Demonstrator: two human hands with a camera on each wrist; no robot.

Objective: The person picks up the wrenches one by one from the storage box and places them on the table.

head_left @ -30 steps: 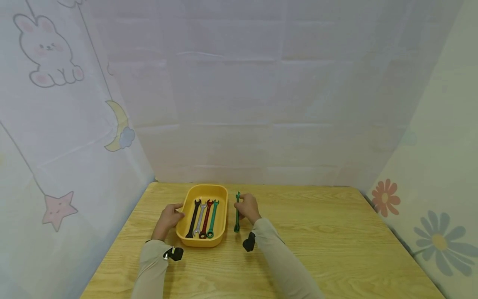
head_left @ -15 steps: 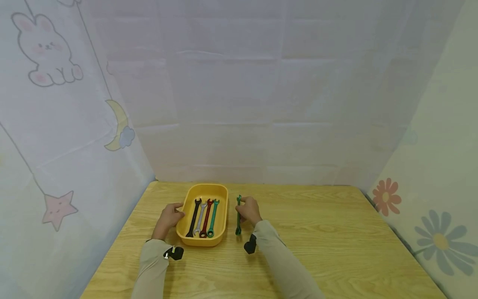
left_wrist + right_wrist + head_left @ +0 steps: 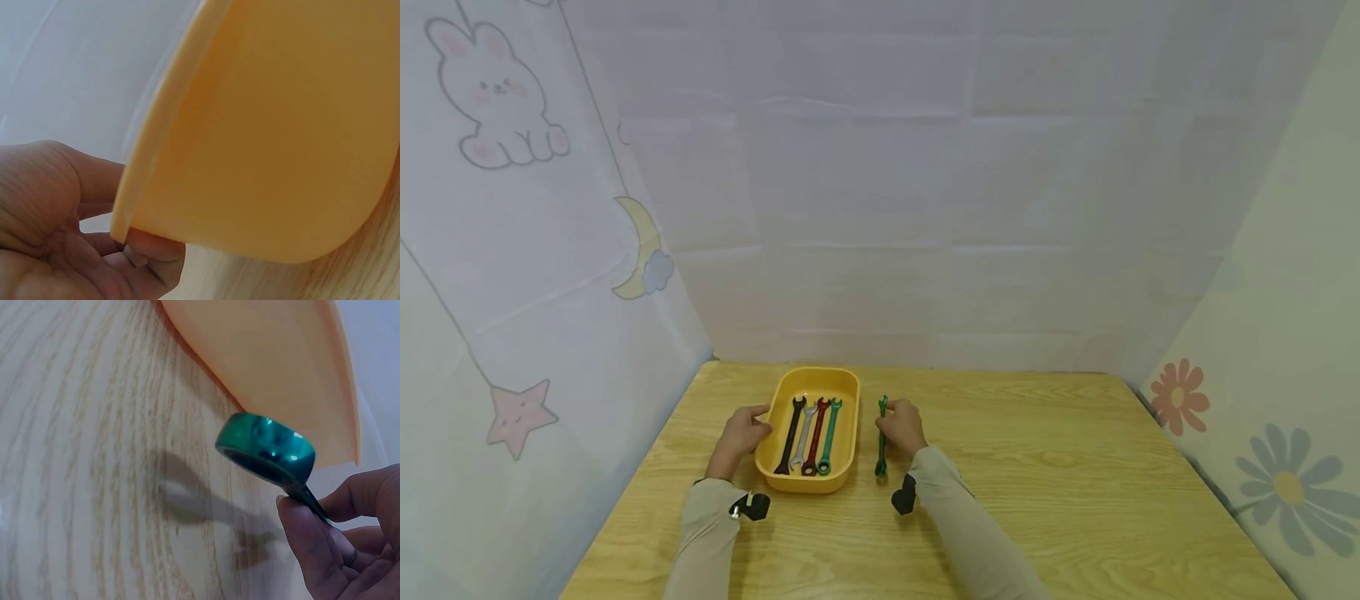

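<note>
My left hand [image 3: 741, 436] grips the left rim of a yellow plastic tray [image 3: 848, 457]. In the left wrist view, curled fingers [image 3: 157, 249] show under that rim. Inside the tray lie a black wrench [image 3: 790, 437], a silver wrench [image 3: 802, 435], a red wrench [image 3: 816, 437] and a teal wrench [image 3: 830, 437], side by side. To the right of the tray, my right hand [image 3: 902, 427] pinches a green combination wrench [image 3: 882, 442] between thumb and fingers. Its ring end [image 3: 269, 447] tilts above the table in the right wrist view, near the tray's outer wall.
The wood-grain table [image 3: 1037, 483] extends right of both hands. A pale sheet [image 3: 850, 183] hangs behind the table's back edge. Printed sheets with a rabbit [image 3: 505, 96] and flowers [image 3: 1288, 487] flank it. Each wrist carries a small black camera [image 3: 904, 494].
My right hand has shifted slightly toward me and to the right with the green wrench. My left hand keeps its place on the tray.
</note>
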